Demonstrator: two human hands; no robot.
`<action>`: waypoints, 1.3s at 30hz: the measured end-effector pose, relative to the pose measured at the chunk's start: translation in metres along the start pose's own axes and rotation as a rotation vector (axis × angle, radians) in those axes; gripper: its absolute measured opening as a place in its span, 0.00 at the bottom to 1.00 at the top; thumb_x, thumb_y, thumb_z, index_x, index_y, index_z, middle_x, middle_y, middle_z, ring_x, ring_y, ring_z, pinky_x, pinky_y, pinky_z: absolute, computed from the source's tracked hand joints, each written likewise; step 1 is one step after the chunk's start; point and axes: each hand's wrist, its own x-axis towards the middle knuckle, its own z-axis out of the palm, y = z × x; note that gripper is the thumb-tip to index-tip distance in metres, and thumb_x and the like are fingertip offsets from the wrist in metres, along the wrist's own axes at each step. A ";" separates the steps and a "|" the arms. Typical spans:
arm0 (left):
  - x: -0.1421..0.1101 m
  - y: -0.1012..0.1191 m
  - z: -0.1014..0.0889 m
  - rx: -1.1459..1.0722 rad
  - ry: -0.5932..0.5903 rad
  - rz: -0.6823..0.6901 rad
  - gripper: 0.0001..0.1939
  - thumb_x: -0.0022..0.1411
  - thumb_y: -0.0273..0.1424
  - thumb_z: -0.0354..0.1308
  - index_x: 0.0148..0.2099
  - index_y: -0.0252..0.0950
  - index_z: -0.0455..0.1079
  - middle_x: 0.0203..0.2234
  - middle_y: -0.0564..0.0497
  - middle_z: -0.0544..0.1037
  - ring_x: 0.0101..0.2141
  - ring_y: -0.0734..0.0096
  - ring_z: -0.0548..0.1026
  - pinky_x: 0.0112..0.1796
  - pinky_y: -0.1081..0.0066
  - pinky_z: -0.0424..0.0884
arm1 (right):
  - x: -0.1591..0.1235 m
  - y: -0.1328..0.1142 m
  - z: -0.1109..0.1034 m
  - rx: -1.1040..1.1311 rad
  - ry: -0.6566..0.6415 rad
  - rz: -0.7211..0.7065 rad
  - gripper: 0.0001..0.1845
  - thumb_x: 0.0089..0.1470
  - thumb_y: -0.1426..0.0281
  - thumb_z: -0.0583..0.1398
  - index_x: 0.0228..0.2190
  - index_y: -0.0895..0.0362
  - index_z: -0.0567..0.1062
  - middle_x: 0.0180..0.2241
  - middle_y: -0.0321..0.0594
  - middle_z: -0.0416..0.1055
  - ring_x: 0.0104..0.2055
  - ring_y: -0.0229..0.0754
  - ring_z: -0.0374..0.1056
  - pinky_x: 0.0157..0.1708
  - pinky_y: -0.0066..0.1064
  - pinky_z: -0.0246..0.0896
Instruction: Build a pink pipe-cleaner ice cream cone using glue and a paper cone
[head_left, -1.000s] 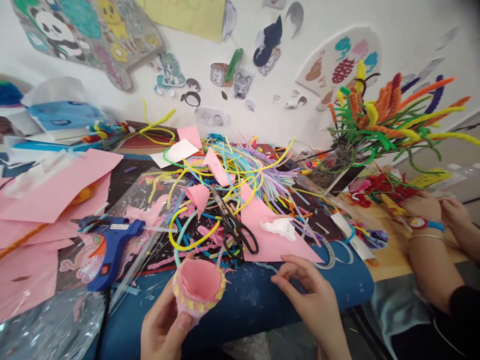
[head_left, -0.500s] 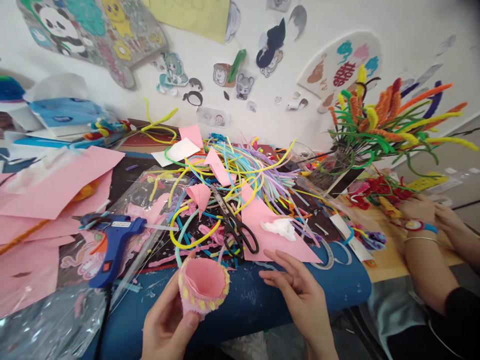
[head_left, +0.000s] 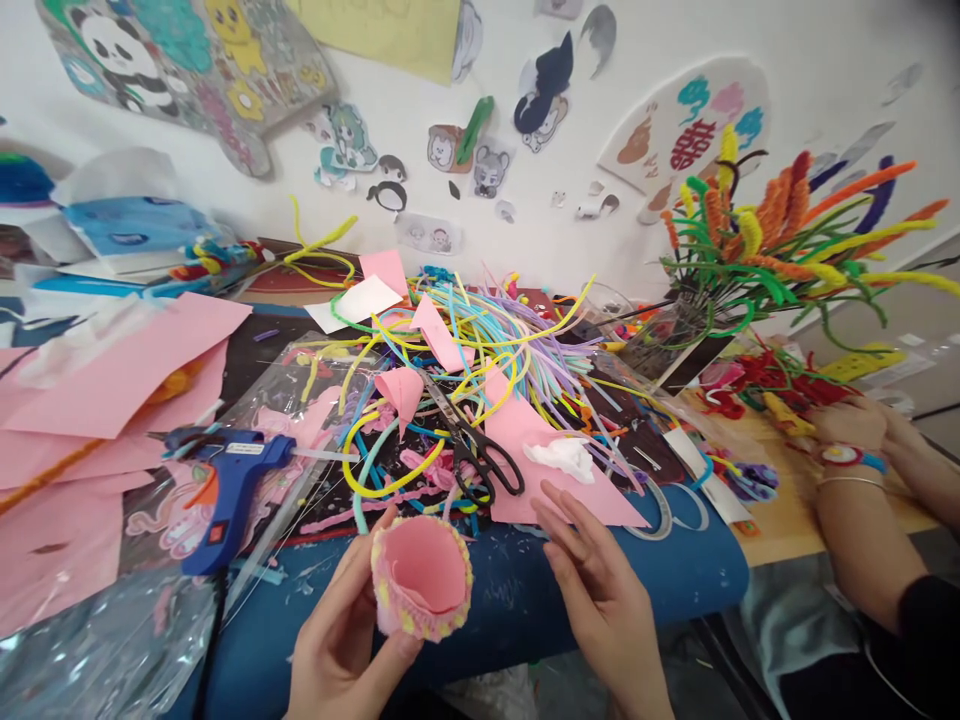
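Note:
Near the table's front edge, my left hand point(head_left: 351, 625) grips a small pink paper cup point(head_left: 422, 580) with a fuzzy pink-and-yellow rim; its open mouth faces me. To the right of the cup, my right hand point(head_left: 596, 590) holds nothing, fingers stretched out and apart. Just beyond those fingers lies a pink paper sheet point(head_left: 517, 425) with a crumpled white tissue point(head_left: 561, 458) on it. Black-handled scissors point(head_left: 480, 455) rest partly over the sheet. Behind the cup, a yellow pipe cleaner point(head_left: 397, 490) curves in a loop among scraps. A small pink paper cone point(head_left: 401, 390) lies beside the scissors.
A blue glue gun point(head_left: 244, 480) lies at left on clear plastic, near large pink sheets point(head_left: 112, 370). Pastel pipe cleaners point(head_left: 517, 330) pile up mid-table. At right, a clear vase point(head_left: 667, 335) holds colourful pipe-cleaner stems. Another person's arms point(head_left: 862, 500) reach over a wooden table.
The cup has moved slightly right and turned so its mouth faces me more. My right hand has tilted a little, its fingers still extended.

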 end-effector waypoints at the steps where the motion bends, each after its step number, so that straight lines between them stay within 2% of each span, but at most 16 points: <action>1: 0.000 0.003 0.002 0.004 -0.012 0.005 0.26 0.45 0.40 0.75 0.48 0.43 0.81 0.51 0.44 0.80 0.54 0.45 0.76 0.53 0.59 0.74 | -0.001 -0.004 0.002 -0.022 0.000 -0.028 0.26 0.65 0.74 0.56 0.61 0.44 0.64 0.62 0.43 0.67 0.61 0.46 0.67 0.59 0.40 0.66; 3: 0.001 0.008 0.006 0.037 -0.041 0.021 0.23 0.46 0.43 0.74 0.45 0.41 0.82 0.47 0.43 0.81 0.50 0.47 0.78 0.49 0.61 0.77 | -0.002 -0.015 0.007 -0.056 -0.046 -0.086 0.26 0.63 0.73 0.58 0.61 0.45 0.66 0.61 0.42 0.69 0.62 0.46 0.66 0.60 0.40 0.65; 7: 0.003 0.019 0.012 0.106 -0.096 0.053 0.21 0.45 0.47 0.73 0.39 0.40 0.84 0.41 0.42 0.82 0.45 0.46 0.79 0.41 0.63 0.79 | -0.001 -0.043 0.026 0.000 -0.147 -0.195 0.25 0.60 0.68 0.62 0.58 0.45 0.70 0.53 0.39 0.77 0.53 0.44 0.75 0.53 0.32 0.72; 11: 0.004 0.022 0.011 0.136 -0.156 0.059 0.21 0.43 0.50 0.73 0.34 0.40 0.84 0.38 0.42 0.83 0.41 0.48 0.80 0.39 0.64 0.78 | 0.000 -0.054 0.039 0.071 -0.070 -0.250 0.21 0.59 0.64 0.64 0.55 0.44 0.73 0.48 0.36 0.80 0.47 0.41 0.78 0.49 0.27 0.74; 17: 0.001 0.015 0.003 0.151 -0.134 0.018 0.23 0.41 0.48 0.75 0.38 0.41 0.84 0.39 0.43 0.85 0.44 0.47 0.80 0.46 0.62 0.77 | -0.003 -0.052 0.038 0.036 -0.043 -0.287 0.16 0.63 0.57 0.59 0.49 0.48 0.76 0.49 0.41 0.79 0.50 0.43 0.76 0.49 0.31 0.74; 21: 0.002 0.016 0.003 0.128 -0.184 0.054 0.22 0.42 0.46 0.75 0.39 0.41 0.84 0.41 0.42 0.84 0.44 0.46 0.80 0.45 0.62 0.77 | 0.000 -0.059 0.034 -0.053 0.039 -0.366 0.10 0.61 0.59 0.62 0.39 0.51 0.79 0.43 0.41 0.79 0.45 0.42 0.76 0.46 0.32 0.75; 25: 0.003 0.017 0.005 0.117 -0.182 0.091 0.20 0.46 0.45 0.74 0.40 0.41 0.84 0.41 0.42 0.84 0.44 0.48 0.80 0.44 0.63 0.77 | 0.000 -0.062 0.029 -0.144 0.048 -0.430 0.05 0.58 0.66 0.66 0.38 0.51 0.80 0.39 0.41 0.79 0.44 0.44 0.75 0.45 0.34 0.74; 29: 0.004 0.014 0.004 0.108 -0.173 0.140 0.17 0.45 0.41 0.76 0.39 0.45 0.84 0.39 0.44 0.84 0.42 0.52 0.80 0.42 0.65 0.78 | -0.006 -0.060 0.030 -0.144 0.025 -0.414 0.12 0.53 0.78 0.67 0.37 0.51 0.80 0.37 0.38 0.79 0.43 0.44 0.75 0.44 0.34 0.73; 32: 0.008 0.010 -0.002 0.132 -0.212 0.228 0.17 0.48 0.38 0.74 0.43 0.46 0.83 0.39 0.45 0.84 0.38 0.55 0.81 0.41 0.67 0.79 | -0.013 -0.064 0.044 -0.055 0.103 -0.348 0.13 0.54 0.81 0.65 0.37 0.51 0.79 0.34 0.36 0.79 0.38 0.40 0.75 0.40 0.30 0.73; 36: 0.013 0.000 -0.014 0.244 -0.286 0.434 0.18 0.52 0.32 0.71 0.48 0.43 0.81 0.39 0.45 0.84 0.30 0.60 0.81 0.37 0.66 0.81 | -0.021 -0.075 0.070 0.074 0.269 -0.217 0.07 0.61 0.77 0.61 0.35 0.53 0.77 0.33 0.36 0.78 0.34 0.36 0.75 0.36 0.25 0.71; 39: 0.013 -0.010 -0.024 0.300 -0.225 0.492 0.16 0.53 0.32 0.70 0.46 0.43 0.81 0.38 0.45 0.85 0.32 0.58 0.83 0.35 0.66 0.81 | -0.023 -0.075 0.074 0.202 0.369 -0.147 0.06 0.66 0.69 0.56 0.35 0.52 0.73 0.31 0.35 0.78 0.35 0.37 0.76 0.37 0.27 0.72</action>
